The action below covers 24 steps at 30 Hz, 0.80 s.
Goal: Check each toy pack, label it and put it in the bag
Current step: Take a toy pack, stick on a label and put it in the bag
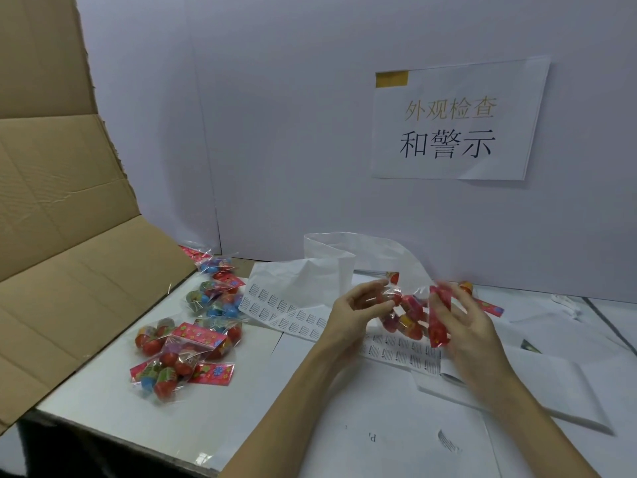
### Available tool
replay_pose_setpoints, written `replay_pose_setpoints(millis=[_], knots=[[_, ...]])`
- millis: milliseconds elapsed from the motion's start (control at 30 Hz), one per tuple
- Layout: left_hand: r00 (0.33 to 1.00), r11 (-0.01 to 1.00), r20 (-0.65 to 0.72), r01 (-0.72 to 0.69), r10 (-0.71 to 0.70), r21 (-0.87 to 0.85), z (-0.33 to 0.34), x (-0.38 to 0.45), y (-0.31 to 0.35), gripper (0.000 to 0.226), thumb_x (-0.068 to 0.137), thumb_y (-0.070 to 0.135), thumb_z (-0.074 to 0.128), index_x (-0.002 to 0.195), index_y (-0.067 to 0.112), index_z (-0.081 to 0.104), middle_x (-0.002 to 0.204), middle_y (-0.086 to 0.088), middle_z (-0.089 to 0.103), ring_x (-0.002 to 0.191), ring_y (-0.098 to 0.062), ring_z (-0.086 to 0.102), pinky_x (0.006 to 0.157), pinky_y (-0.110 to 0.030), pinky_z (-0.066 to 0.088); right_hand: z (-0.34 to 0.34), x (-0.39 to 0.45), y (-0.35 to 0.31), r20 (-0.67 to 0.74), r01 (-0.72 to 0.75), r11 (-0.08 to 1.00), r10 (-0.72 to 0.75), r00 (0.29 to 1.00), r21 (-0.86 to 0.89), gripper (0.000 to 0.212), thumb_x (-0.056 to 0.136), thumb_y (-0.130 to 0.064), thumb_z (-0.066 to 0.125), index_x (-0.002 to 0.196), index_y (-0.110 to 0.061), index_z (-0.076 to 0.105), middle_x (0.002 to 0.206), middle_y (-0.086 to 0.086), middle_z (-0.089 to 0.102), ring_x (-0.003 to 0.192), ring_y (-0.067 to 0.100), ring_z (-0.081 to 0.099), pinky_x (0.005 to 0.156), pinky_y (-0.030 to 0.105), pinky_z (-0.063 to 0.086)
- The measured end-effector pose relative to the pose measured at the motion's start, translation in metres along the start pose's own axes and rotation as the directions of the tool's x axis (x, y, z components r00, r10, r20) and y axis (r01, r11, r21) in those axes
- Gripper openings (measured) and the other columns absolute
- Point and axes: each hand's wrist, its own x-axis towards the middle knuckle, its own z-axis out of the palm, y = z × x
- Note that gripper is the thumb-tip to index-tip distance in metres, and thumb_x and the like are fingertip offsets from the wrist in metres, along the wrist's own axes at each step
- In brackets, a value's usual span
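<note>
A clear toy pack (405,315) of coloured eggs with a red card header hangs between my hands above the table. My left hand (358,305) pinches its clear end. My right hand (462,319), blurred, grips the red header (439,322). Below lie sheets of small printed labels (296,313). A translucent white plastic bag (348,260) stands open behind my hands. Several more toy packs (182,353) lie in a pile at the left. Another pack (482,301) lies partly hidden behind my right hand.
An open cardboard box flap (69,288) leans over the table's left edge. White paper sheets (517,381) cover the table on the right. A white partition with a printed sign (451,129) closes off the back.
</note>
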Motion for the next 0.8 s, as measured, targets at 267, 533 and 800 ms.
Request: replay_pose_setpoints(millis=[267,533,800], knots=[[0.996,0.991,-0.053,-0.064,0.071,0.121,0.0022,-0.0042,-0.0021,0.027,0.09,0.035,0.081,0.107,0.015,0.081,0.106,-0.012,0.079,0.107,-0.025,0.074,0.102,-0.032,0.054,0.0028,-0.0056,-0.0011,-0.124,-0.057,0.995,0.047,0.991,-0.076,0.027,0.084,-0.036,0.08,0.102,-0.015,0.082,0.098,0.007,0.081,0.093,0.024,0.079,0.101,0.054,0.056],[0.984,0.999,-0.176,-0.01,0.016,0.035,0.0079,-0.0042,-0.0039,0.022,0.094,0.024,0.077,0.098,0.002,0.08,0.093,-0.013,0.077,0.087,-0.021,0.072,0.084,-0.03,0.059,0.0049,-0.0049,-0.0021,-0.105,-0.188,0.98,0.195,0.975,0.07,0.022,0.089,-0.031,0.076,0.1,-0.014,0.083,0.103,0.013,0.08,0.093,0.03,0.078,0.086,0.051,0.062],[0.959,0.997,-0.276,-0.045,0.06,0.06,0.0026,-0.0032,-0.0026,0.015,0.097,0.021,0.072,0.091,0.011,0.082,0.086,-0.009,0.078,0.076,-0.017,0.073,0.068,-0.024,0.057,-0.0031,-0.0031,0.0018,0.096,-0.076,0.969,0.101,0.99,-0.235,0.022,0.097,-0.021,0.072,0.118,-0.016,0.076,0.104,0.004,0.081,0.1,0.024,0.077,0.089,0.039,0.062]])
